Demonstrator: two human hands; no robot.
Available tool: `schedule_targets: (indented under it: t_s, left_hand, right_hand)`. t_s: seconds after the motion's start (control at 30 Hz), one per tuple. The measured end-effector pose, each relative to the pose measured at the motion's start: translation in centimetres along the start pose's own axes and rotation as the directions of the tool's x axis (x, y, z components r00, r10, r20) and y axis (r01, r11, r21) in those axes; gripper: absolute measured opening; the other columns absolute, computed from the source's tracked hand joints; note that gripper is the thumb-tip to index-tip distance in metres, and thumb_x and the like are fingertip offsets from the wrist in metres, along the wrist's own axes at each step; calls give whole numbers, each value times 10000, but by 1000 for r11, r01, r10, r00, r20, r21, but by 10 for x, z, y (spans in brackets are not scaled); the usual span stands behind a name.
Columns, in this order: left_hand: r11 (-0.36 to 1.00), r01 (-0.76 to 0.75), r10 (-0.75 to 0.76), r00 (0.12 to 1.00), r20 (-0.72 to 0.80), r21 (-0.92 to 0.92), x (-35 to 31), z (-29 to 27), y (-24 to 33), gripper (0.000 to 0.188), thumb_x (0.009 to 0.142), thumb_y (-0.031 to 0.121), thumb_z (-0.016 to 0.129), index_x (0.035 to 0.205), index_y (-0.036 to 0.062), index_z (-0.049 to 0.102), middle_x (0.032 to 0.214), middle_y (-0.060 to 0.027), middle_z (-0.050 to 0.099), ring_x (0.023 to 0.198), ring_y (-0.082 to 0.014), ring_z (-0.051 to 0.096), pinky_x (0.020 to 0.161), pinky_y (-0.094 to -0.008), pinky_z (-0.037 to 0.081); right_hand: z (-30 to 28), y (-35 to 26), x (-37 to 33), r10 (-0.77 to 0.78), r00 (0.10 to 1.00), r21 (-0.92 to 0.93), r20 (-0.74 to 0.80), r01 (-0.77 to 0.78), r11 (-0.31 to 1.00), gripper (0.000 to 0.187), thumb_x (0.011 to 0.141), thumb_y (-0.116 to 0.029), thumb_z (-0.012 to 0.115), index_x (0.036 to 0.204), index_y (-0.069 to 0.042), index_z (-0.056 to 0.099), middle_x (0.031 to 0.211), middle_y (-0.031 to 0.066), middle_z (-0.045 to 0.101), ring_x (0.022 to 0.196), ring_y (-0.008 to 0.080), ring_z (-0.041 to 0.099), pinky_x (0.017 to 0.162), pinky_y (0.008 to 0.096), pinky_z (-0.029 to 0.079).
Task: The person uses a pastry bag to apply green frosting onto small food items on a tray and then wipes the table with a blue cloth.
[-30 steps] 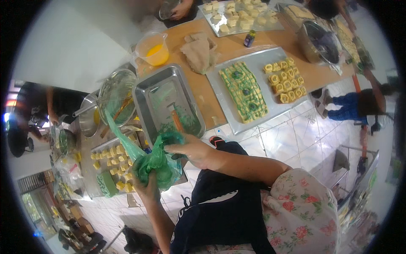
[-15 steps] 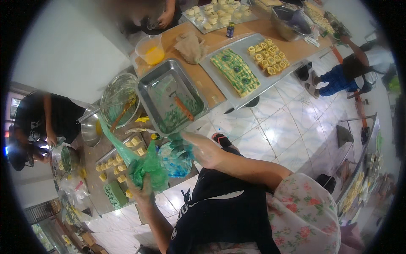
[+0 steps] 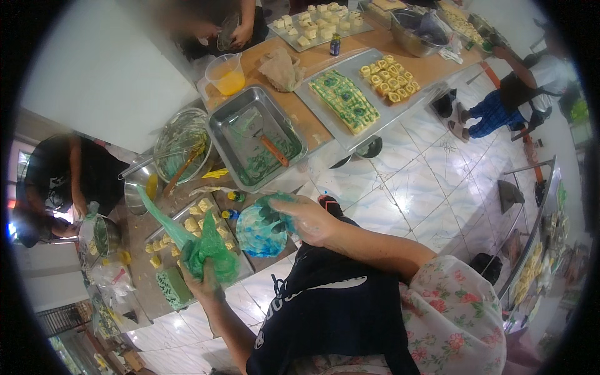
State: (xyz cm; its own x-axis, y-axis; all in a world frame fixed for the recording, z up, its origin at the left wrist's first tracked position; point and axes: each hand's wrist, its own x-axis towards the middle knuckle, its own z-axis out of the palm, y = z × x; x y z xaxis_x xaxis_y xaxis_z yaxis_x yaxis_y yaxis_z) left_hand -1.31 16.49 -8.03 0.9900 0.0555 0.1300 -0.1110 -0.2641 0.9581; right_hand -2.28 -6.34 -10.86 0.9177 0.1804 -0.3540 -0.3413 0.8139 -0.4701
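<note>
My left hand [image 3: 205, 284] is closed around a green plastic piping bag [image 3: 215, 255], whose long narrow end stretches up and to the left. My right hand [image 3: 307, 219] grips a round, flat, blue-and-white smeared disc [image 3: 261, 226] by its right edge; its exact kind I cannot make out. Green smears cover the right fingers. Disc and bag are a little apart. Below the bag lies a metal tray [image 3: 245, 265] of small yellow cake pieces [image 3: 192, 225]. Beside that tray rests a green-coated cake block [image 3: 173, 289].
A steel pan [image 3: 219, 134] with green residue holds a wooden-handled spatula [image 3: 274, 151]. Left of it stands a mixing bowl [image 3: 164, 134] with a whisk. A decorated green-yellow cake [image 3: 344, 103] and rolled pieces [image 3: 390, 78] share a tray. Other people work around the tables.
My right hand has drawn back slightly from the bag, and the disc now shows nearly full face. The left hand has shifted a little leftward with the bag.
</note>
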Motion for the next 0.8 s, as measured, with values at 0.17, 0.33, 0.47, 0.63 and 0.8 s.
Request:
schedule_targets:
  t_s: [0.17, 0.33, 0.47, 0.63, 0.8]
  left_hand:
    - [999, 13, -14, 1000, -12, -46, 2, 7, 3, 440, 716, -45, 484, 1147, -50, 392, 1062, -148, 483, 948, -208, 484, 836, -295, 387]
    - [996, 54, -54, 999, 2, -73, 2, 15, 3, 446, 714, -38, 492, 1149, -44, 390, 1059, -140, 482, 941, -205, 484, 824, -293, 393]
    - [995, 24, -22, 1000, 17, -99, 0, 16, 3, 447, 709, -43, 495, 1144, -44, 394, 1057, -140, 485, 939, -204, 484, 818, -293, 396]
    - [997, 40, -39, 999, 12, -68, -2, 21, 6, 458, 695, -53, 501, 1140, -48, 396, 1046, -143, 492, 943, -203, 483, 830, -294, 387]
    - [989, 34, -28, 998, 47, -141, -4, 30, 4, 457, 693, -63, 494, 1139, -52, 395, 1049, -145, 491, 944, -206, 483, 834, -298, 385]
  right_hand:
    - [-2, 0, -3, 12, 1000, -23, -19, -12, 1000, 338, 809, -154, 549, 1081, 40, 496, 998, 78, 560, 895, 162, 537, 810, 285, 401]
    - [4, -1, -8, -44, 999, -53, -19, 42, 998, 269, 790, -172, 577, 1003, -12, 535, 842, 40, 567, 740, 117, 537, 658, 247, 429]
    - [-1, 0, -10, -52, 998, -52, -22, 51, 997, 267, 793, -148, 569, 1017, -8, 530, 852, 47, 570, 750, 122, 540, 673, 254, 430]
    - [-7, -3, -14, -37, 999, -9, 2, 37, 999, 328, 802, -114, 548, 1091, 32, 500, 995, 73, 566, 880, 150, 539, 793, 270, 410]
    - [-13, -4, -19, -54, 998, -37, -31, 53, 998, 303, 791, -134, 567, 1056, 2, 516, 920, 54, 565, 817, 139, 532, 730, 267, 417]
